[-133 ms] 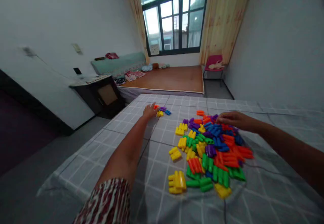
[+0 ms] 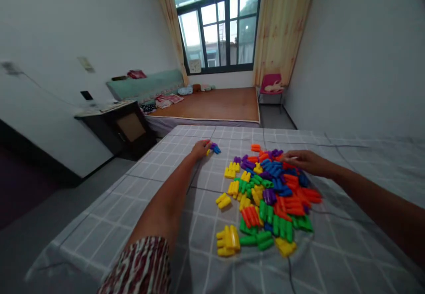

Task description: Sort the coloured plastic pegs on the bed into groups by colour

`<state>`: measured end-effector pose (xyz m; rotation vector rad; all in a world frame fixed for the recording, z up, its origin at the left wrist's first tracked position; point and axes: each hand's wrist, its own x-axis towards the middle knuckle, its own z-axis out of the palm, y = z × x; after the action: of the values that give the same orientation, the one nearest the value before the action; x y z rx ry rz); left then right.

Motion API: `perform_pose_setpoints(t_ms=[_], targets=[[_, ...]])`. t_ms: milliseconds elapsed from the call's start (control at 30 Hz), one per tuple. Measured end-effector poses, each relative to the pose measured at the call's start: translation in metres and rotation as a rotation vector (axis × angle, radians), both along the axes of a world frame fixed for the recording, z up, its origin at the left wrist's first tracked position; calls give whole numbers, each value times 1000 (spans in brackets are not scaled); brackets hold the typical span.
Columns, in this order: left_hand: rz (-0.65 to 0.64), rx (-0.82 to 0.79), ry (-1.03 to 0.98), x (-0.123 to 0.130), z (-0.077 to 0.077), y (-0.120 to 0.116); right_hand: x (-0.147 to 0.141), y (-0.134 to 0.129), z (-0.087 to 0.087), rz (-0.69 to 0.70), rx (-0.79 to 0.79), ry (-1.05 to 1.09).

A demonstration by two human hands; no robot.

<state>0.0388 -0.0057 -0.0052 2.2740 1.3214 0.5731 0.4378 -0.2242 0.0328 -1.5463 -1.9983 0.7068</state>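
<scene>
A big pile of yellow, green, blue, orange and purple plastic pieces [image 2: 272, 185] lies on the checked cloth [image 2: 159, 196]. My left hand [image 2: 201, 148] rests at a small group of pieces left of the pile, partly covering a yellow and a red one; a blue piece [image 2: 216, 149] shows beside its fingertips. What the left fingers grip cannot be made out. Over the far right part of the pile is my right hand [image 2: 300, 159], its fingers pressed together near purple and orange pieces. Anything between those fingertips is too small to tell.
Beyond the table stands a bed [image 2: 215, 103] with cloths and soft toys. A dark cabinet [image 2: 129, 125] is at the left, a pink chair [image 2: 271, 83] at the far right. Single yellow pieces [image 2: 223, 201] lie at the pile's left edge.
My left hand has moved over the small group and now covers more of it. The view has turned slightly right. My right hand stays at the far part of the pile.
</scene>
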Motion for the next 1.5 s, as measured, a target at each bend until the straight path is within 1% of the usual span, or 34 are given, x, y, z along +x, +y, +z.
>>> perform_pose_setpoints(t_ms=[67, 133, 200, 267, 333, 400, 467, 533, 633, 700, 733, 767, 833, 900, 967, 1033, 1100, 1133, 1200, 1267, 1333, 1400, 1433, 1500], targets=[[-187, -13, -96, 26, -5, -14, 7, 2, -5, -113, 107, -40], [-358, -3, -171, 53, -10, -37, 12, 12, -6, -176, 173, -53], [-444, -7, -240, 75, -12, -64, 10, 28, -5, -176, 176, -46], [-446, -48, -300, 89, -11, -89, 0, 44, -3, -136, 139, -50], [-395, -107, -368, 94, -8, -109, -14, 57, -2, -62, 83, -70], [-330, -162, -431, 95, -3, -123, -27, 64, -1, 33, 18, -89], [-290, -209, -463, 98, 3, -132, -32, 65, -1, 133, -55, -112], [-298, -234, -471, 105, 9, -138, -27, 60, -1, 203, -139, -137], [-408, -238, -464, 122, 20, -148, -4, 46, 2, 248, -245, -147], [-491, -240, -444, 130, 28, -155, 15, 32, 7, 263, -265, -170], [-521, -232, -429, 132, 33, -159, 22, 23, 10, 264, -245, -202], [-540, -213, -413, 132, 37, -163, 27, 14, 13, 252, -199, -245], [-546, -141, -380, 124, 43, -172, 26, -9, 20, 186, -17, -336], [-515, -48, -345, 108, 42, -182, 8, -34, 23, 134, 227, -374], [-456, 53, -301, 85, 32, -191, -23, -61, 19, 166, 416, -353], [-368, 144, -261, 59, 15, -197, -56, -86, 8, 224, 516, -335], [-253, 189, -245, 32, -4, -198, -79, -104, -9, 213, 565, -368], [-193, 189, -241, 19, -13, -197, -84, -110, -18, 184, 578, -402], [-67, 160, -269, -3, -26, -192, -82, -115, -33, 122, 586, -475], [18, 117, -326, -17, -33, -189, -72, -117, -41, 91, 572, -532], [31, 58, -355, -20, -33, -187, -69, -118, -38, 63, 565, -560], [-19, -6, -333, -13, -27, -185, -82, -122, -30, 76, 576, -570], [-57, -32, -314, -6, -23, -184, -95, -125, -25, 117, 586, -570], [-134, -69, -285, 11, -12, -180, -126, -130, -18, 288, 594, -564]])
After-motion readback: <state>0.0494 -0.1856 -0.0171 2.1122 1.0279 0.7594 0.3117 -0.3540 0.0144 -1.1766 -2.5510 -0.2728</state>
